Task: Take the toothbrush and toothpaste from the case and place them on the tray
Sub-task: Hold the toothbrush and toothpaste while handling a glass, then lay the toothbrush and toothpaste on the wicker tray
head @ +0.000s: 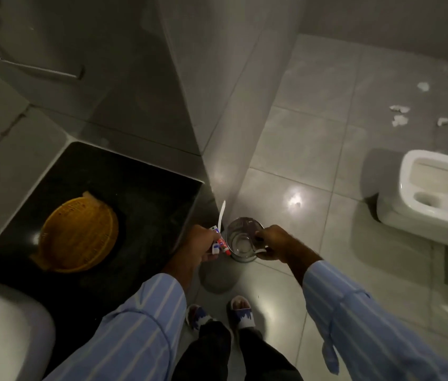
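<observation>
My left hand grips a small red-and-white toothpaste tube together with a white toothbrush, whose handle sticks up past my fingers. My right hand holds the rim of a clear round case, which I look down into; it is held in the air over the floor. The two hands are close together just past the counter's edge. An orange woven oval tray lies on the black counter, to the left of my left hand, with nothing on it.
A white basin sits at the lower left of the counter. A white toilet stands at the right. Scraps of paper lie on the grey tiled floor. My sandalled feet are below the hands.
</observation>
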`<state>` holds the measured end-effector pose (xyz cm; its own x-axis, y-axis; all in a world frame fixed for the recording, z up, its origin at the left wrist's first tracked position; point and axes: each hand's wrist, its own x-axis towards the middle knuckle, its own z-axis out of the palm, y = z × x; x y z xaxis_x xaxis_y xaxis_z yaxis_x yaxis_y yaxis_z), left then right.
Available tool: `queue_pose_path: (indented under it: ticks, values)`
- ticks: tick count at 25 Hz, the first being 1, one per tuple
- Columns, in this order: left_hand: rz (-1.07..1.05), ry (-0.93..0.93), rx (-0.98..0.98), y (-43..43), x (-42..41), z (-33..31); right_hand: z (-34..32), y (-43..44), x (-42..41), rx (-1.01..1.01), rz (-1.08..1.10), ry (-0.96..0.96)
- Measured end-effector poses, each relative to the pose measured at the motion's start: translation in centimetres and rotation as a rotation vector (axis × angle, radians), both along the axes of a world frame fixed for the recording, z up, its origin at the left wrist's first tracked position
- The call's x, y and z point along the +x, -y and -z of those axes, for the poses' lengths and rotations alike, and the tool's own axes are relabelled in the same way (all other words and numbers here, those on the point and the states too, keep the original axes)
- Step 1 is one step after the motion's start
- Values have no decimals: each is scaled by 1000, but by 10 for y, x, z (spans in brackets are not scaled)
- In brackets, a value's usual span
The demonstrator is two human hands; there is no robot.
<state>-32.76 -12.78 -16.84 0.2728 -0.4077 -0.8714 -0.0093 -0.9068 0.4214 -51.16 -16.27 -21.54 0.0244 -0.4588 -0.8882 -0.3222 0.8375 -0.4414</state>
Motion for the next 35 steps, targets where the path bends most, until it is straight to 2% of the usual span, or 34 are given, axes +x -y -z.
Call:
queue_pose_path:
  ticks: [4, 10, 15, 18, 20, 22, 24, 26, 27, 29, 31, 33, 35]
  values:
    - [38, 2, 60, 8, -7, 56, 57, -2, -6, 86, 144, 7]
    - [71, 40, 123, 13, -2, 117, 126, 6, 2, 100, 117, -1]
    - [150, 125, 95, 10, 9, 134, 147, 12, 8, 62, 174, 4]
    - [180, 150, 51, 11, 12, 124, 141, 19, 8, 32, 118, -3]
    - [226, 153, 17, 12, 14, 110, 124, 25, 14, -137, -55, -95]
    - [281, 162, -37, 15, 18, 90, 90, 30, 25, -466, -219, -195]
    - [286, 170, -102, 19, 24, 63, 46, 35, 37, -791, -355, -139]
    - [326, 189, -165, 22, 33, 33, 0, 44, 46, -1028, -679, -100]
    - [375, 201, -201, 23, 39, 17, -23, 50, 52, -1085, -887, -108]
    - [521, 251, -302, 24, 54, -15, -67, 58, 66, -1099, -1227, -142]
    - [711, 337, -409, 24, 70, -47, -102, 63, 85, -985, -1401, -175]
    - [857, 417, -480, 22, 89, -78, -128, 66, 104, -798, -1409, -140]
    - [927, 472, -532, 17, 110, -108, -150, 67, 122, -568, -1276, 28]
